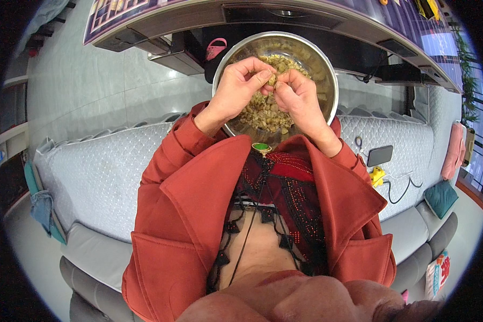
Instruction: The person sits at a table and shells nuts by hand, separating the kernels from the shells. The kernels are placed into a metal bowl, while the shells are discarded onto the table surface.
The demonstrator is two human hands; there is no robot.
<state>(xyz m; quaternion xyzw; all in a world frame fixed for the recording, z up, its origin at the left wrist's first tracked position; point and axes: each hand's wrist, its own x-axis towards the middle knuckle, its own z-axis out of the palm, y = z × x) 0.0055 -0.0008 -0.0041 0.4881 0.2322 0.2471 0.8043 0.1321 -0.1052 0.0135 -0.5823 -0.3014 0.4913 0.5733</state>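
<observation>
Before me is a wide stainless steel bowl [335,82], its near rim against my red coat [201,193]. Broken yellow-brown food pieces [265,114], too small to name exactly, cover much of its bottom. Over the bowl, my left hand [241,82] pinches a small yellowish piece [272,79] between thumb and fingers. From the other side my right hand [298,94] grips the same piece with its fingertips, so the two hands nearly touch. The fingers partly hide the piece.
A table edge [157,30] runs beyond the bowl, with a pink clog [216,49] below it. On the quilted sofa cover [104,173] to my right lie a phone [379,156], scissors [359,142], a yellow figure [377,176] and a dark cable [391,197]. A green cushion [441,199] sits farther right.
</observation>
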